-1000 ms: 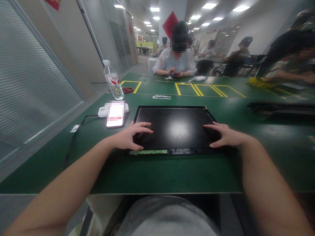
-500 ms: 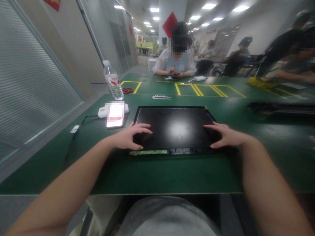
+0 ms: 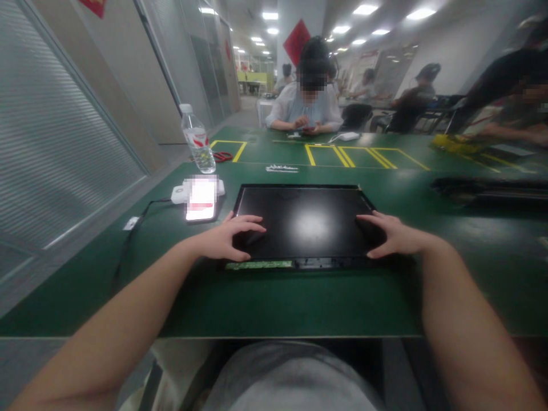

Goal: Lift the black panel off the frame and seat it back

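A black LCD screen panel lies flat on the green table, its glossy face reflecting a bright patch of light. Along its near edge runs a green circuit board strip. My left hand holds the panel's left side, thumb near the front corner and forefinger stretched over the face. On the opposite side my right hand grips the panel in the same way, thumb and fingers apart over its edge. The fingers under or outside the rim are partly hidden.
Left of the panel lie a lit phone and a white device with a black cable. A water bottle and red-handled scissors stand beyond. Dark parts lie at right. A person sits opposite.
Almost nothing differs. My right hand's fingertips have shifted very slightly to the right along the panel; the panel stays in place.
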Tool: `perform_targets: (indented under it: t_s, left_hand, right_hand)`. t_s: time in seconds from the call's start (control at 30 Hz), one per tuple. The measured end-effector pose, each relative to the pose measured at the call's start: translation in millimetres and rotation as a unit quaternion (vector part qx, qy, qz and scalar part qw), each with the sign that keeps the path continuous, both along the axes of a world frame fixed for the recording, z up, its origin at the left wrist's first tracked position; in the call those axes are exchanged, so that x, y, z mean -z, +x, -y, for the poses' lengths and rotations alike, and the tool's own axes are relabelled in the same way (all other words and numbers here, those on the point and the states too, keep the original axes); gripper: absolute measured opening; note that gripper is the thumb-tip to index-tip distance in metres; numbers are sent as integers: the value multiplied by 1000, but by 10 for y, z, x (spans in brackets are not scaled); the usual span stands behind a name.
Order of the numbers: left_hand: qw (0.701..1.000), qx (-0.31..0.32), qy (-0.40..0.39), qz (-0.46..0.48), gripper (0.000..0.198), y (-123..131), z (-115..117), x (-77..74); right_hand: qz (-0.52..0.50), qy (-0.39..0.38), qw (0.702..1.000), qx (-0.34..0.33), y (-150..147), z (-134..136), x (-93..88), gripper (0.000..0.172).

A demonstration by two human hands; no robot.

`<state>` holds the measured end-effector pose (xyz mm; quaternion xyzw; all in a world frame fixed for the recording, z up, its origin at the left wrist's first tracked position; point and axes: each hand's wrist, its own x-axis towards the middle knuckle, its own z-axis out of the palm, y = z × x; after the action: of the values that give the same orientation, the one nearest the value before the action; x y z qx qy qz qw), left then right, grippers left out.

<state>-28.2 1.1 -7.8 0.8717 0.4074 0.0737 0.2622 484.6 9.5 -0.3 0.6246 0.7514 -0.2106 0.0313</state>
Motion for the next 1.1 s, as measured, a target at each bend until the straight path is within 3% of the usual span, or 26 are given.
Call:
perform_targets:
  t_s: [0.4,1.1]
  left_hand:
    - [1000,0,5,-20,73,17,16,-31]
    - [1000,2,8,-24,77,18,6,-13]
  right_hand:
    - [-1,-16,1000,-15,166,-10,62,136]
    - [-61,33,998,-9,183,-108,130,118]
